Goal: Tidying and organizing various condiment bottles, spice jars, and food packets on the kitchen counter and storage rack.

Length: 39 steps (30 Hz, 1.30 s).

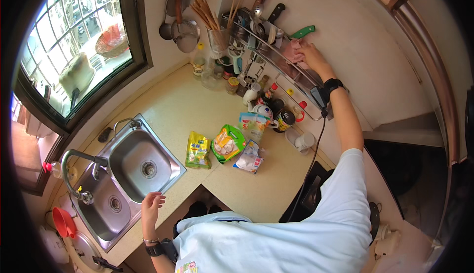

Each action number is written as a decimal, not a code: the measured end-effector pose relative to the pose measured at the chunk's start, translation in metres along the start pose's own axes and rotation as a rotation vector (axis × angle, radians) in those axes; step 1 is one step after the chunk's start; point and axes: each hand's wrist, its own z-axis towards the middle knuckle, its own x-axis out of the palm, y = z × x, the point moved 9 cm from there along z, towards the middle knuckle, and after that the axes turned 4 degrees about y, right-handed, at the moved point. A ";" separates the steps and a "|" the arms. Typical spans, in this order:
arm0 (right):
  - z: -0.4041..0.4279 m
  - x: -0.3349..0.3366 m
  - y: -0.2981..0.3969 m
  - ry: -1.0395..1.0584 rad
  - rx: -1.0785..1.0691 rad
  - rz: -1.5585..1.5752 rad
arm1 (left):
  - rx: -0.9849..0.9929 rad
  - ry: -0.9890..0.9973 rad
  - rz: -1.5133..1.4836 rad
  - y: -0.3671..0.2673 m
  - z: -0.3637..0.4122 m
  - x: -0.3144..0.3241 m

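Note:
My right hand [310,55] reaches up to the wall-mounted metal rack [296,73] and presses a crumpled pink cloth [296,52] against its shelf. Some of the cloth is hidden under the fingers. Near the front corner of the double-bowl steel sink [148,162], my left hand [151,202] hovers with loosely bent fingers and nothing in it. On the counter [163,99] between the arms lie a yellow packet [198,151], a green and orange packet [227,143], a blue and white bag [249,157] and a pale-blue-topped pouch [253,125].
Knives, including a green-handled one [303,31], stick up from the rack beside a chopstick holder [218,39]. Bottles and jars crowd below, with a white teapot [262,111]. A black cable [314,154] hangs from my right wrist across the stove [311,191]. A faucet [81,154] arches over the sink.

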 end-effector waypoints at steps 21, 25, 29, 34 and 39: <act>-0.028 0.009 0.001 0.166 -0.027 0.024 | -0.031 0.007 -0.005 0.009 0.017 0.004; -0.078 -0.012 -0.039 0.233 0.404 0.226 | -0.024 0.057 -0.021 0.003 0.029 0.011; -0.089 -0.025 -0.040 0.370 0.313 0.099 | 0.001 0.097 0.004 -0.011 0.038 0.022; -0.043 -0.091 -0.013 -0.172 0.234 0.130 | -0.001 0.092 0.013 -0.011 0.036 0.025; -0.024 -0.018 -0.024 0.061 0.261 0.171 | -0.013 0.090 -0.012 0.002 0.033 0.020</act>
